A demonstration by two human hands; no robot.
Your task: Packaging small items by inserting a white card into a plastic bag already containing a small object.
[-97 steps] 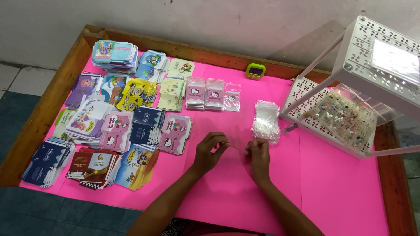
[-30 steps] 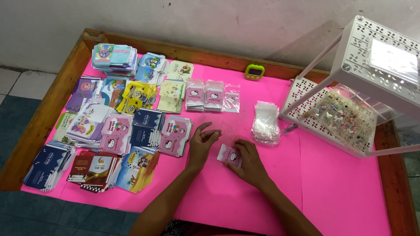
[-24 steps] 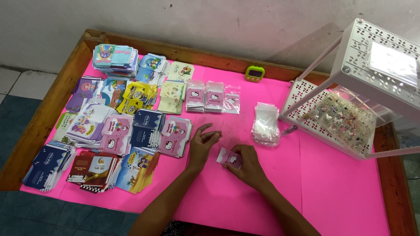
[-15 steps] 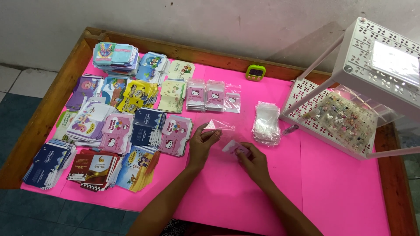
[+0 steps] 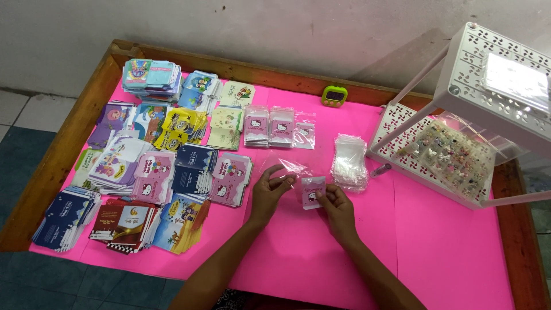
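We see a home craft or packing corner: a wooden-rimmed table (image 5: 69, 143) under a pink sheet (image 5: 436, 252), card stacks (image 5: 155, 166) left of a clear bag pile (image 5: 349, 162), a white rack (image 5: 459, 115) right of it, plain wall and tiled floor.

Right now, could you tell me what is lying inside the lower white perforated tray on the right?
The lower white tray holds a clear compartment box of small colourful trinkets. The raised upper shelf covers the tray's far right part, so anything there cannot be seen.
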